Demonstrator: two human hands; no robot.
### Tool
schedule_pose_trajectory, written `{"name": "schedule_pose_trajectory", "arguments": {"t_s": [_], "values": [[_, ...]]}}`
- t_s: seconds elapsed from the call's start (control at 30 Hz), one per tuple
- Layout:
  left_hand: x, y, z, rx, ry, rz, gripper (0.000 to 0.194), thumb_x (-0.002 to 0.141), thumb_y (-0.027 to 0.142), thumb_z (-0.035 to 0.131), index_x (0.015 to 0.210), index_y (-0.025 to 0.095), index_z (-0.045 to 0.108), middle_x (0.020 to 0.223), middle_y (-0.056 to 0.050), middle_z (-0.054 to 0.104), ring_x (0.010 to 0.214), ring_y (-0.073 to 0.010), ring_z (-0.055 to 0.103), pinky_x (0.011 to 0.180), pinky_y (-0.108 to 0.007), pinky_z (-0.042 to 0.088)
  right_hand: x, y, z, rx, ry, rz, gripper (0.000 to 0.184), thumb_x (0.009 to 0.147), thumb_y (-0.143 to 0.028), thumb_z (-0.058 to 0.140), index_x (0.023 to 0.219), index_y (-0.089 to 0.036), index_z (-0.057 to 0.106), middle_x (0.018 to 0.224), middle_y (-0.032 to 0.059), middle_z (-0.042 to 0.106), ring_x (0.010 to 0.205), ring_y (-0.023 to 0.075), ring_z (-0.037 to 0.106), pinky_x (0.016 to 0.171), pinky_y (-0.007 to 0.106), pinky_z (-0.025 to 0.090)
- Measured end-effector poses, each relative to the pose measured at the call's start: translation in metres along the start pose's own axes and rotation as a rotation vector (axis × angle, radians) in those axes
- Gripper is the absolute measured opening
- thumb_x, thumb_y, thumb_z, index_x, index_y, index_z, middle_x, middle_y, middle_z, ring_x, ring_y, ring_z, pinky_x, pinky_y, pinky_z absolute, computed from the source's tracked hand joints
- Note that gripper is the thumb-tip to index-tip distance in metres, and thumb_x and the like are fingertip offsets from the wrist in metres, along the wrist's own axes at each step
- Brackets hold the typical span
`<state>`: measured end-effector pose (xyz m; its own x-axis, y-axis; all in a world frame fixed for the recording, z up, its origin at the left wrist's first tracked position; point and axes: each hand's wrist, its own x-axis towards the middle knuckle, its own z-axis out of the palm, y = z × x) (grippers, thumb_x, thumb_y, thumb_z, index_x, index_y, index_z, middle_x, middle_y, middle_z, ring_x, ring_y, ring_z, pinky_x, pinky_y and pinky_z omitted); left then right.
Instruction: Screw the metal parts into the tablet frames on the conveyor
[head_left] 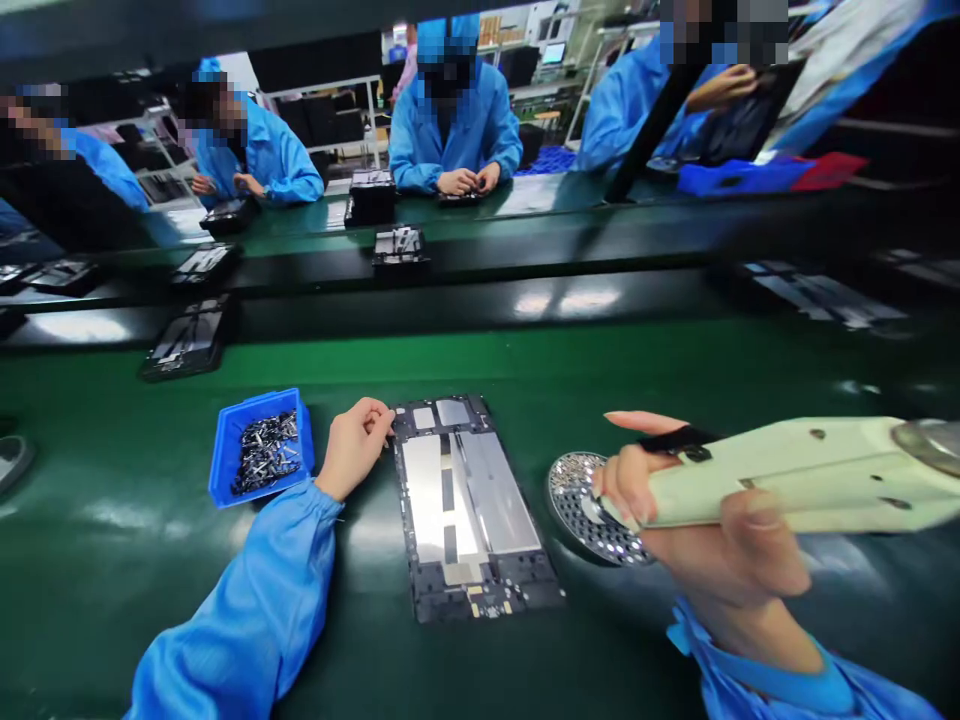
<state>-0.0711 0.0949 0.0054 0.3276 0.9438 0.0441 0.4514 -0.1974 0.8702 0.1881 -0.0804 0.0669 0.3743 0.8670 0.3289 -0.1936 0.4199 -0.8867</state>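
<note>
An open tablet chassis (469, 505) with silver battery panels lies flat on the green bench (112, 560) in front of me. My left hand (354, 445) rests at its top left corner with the fingers curled into a pinch; what they hold, if anything, is too small to make out. My right hand (705, 520) is wrapped round a cream-coloured electric screwdriver (787, 475), held sideways to the right of the chassis. Its tip end lies over a round metal dish of small screws (581, 510).
A blue bin (259, 445) of small dark metal parts sits left of my left hand. Black trays with units (187, 340) (401, 247) lie on the conveyor lanes behind. Several people in blue coats work at the far side.
</note>
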Motion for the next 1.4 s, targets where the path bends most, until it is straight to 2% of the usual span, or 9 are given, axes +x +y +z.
{"name": "schedule_pose_trajectory", "arguments": {"t_s": [0.13,0.23,0.33,0.5,0.63,0.73,0.97,1.23,1.4], "values": [[0.004,-0.008,-0.002,0.419,0.066,0.191,0.012,0.097,0.027,0.054,0.090,0.021,0.062,0.078,-0.004,0.070,0.070,-0.0188,0.064,0.069,-0.029,0.046,0.008,0.003,0.008,0.013,-0.035,0.011,0.056,0.082,-0.065,0.078,0.115,-0.020,0.076,0.050,-0.0020,0.053,0.041,0.0159,0.043,0.045,0.032,0.038],[0.008,-0.010,-0.002,0.514,0.048,0.244,0.016,0.099,0.020,0.047,0.093,0.021,0.061,0.085,-0.007,0.070,0.081,-0.0227,0.067,0.075,-0.031,0.048,0.015,0.007,0.015,0.039,-0.054,-0.002,0.055,0.083,-0.065,0.077,0.115,-0.021,0.077,0.050,-0.0018,0.054,0.041,0.0155,0.043,0.045,0.033,0.038],[0.011,-0.012,0.000,0.510,0.040,0.256,0.019,0.100,0.015,0.043,0.095,0.021,0.061,0.090,-0.008,0.071,0.086,-0.0233,0.068,0.079,-0.032,0.050,0.019,0.009,0.024,0.058,-0.066,-0.006,0.054,0.083,-0.064,0.077,0.115,-0.021,0.077,0.050,-0.0019,0.054,0.041,0.0155,0.042,0.045,0.033,0.036],[0.013,-0.010,0.002,0.349,0.076,0.230,0.025,0.102,0.016,0.045,0.124,0.020,0.057,0.109,-0.008,0.079,0.093,-0.0206,0.073,0.088,-0.032,0.054,0.025,0.009,0.035,0.069,-0.083,0.001,0.054,0.083,-0.064,0.077,0.114,-0.020,0.076,0.050,-0.0023,0.053,0.040,0.0154,0.043,0.044,0.033,0.038],[0.016,-0.008,0.002,0.221,0.067,0.133,0.014,0.100,0.021,0.056,0.100,0.021,0.070,0.103,-0.005,0.081,0.092,-0.0217,0.074,0.087,-0.032,0.053,0.031,0.012,0.043,0.071,-0.119,-0.010,0.056,0.084,-0.065,0.076,0.114,-0.019,0.075,0.050,-0.0026,0.055,0.040,0.0155,0.044,0.045,0.033,0.039],[0.021,-0.010,0.005,0.210,0.054,0.101,0.018,0.096,0.018,0.061,0.086,0.020,0.075,0.091,-0.005,0.080,0.089,-0.0217,0.073,0.085,-0.031,0.053,0.037,0.018,0.054,0.093,-0.144,-0.011,0.055,0.085,-0.065,0.075,0.114,-0.018,0.074,0.050,-0.0032,0.056,0.040,0.0151,0.045,0.047,0.033,0.040],[0.030,-0.021,0.014,0.219,0.042,0.106,0.021,0.092,0.014,0.061,0.088,0.019,0.081,0.088,-0.007,0.074,0.090,-0.0211,0.068,0.088,-0.033,0.053,0.050,0.038,0.086,0.104,-0.176,-0.005,0.057,0.084,-0.066,0.075,0.113,-0.017,0.072,0.048,-0.0045,0.053,0.039,0.0149,0.043,0.046,0.032,0.043],[0.029,-0.028,0.022,0.109,0.073,0.055,0.025,0.092,0.010,0.064,0.110,0.017,0.080,0.096,-0.007,0.075,0.089,-0.0190,0.070,0.090,-0.031,0.055,0.074,0.065,0.112,0.088,-0.160,0.058,0.058,0.082,-0.068,0.076,0.110,-0.017,0.071,0.046,-0.0062,0.052,0.040,0.0146,0.044,0.048,0.032,0.046],[0.029,-0.034,0.023,0.035,0.074,-0.014,0.010,0.090,0.015,0.070,0.088,0.015,0.080,0.087,-0.006,0.078,0.079,-0.0187,0.071,0.080,-0.030,0.056,0.102,0.097,0.139,0.086,-0.136,0.064,0.056,0.083,-0.066,0.077,0.105,-0.016,0.073,0.045,-0.0073,0.052,0.038,0.0122,0.045,0.048,0.029,0.050]]}}
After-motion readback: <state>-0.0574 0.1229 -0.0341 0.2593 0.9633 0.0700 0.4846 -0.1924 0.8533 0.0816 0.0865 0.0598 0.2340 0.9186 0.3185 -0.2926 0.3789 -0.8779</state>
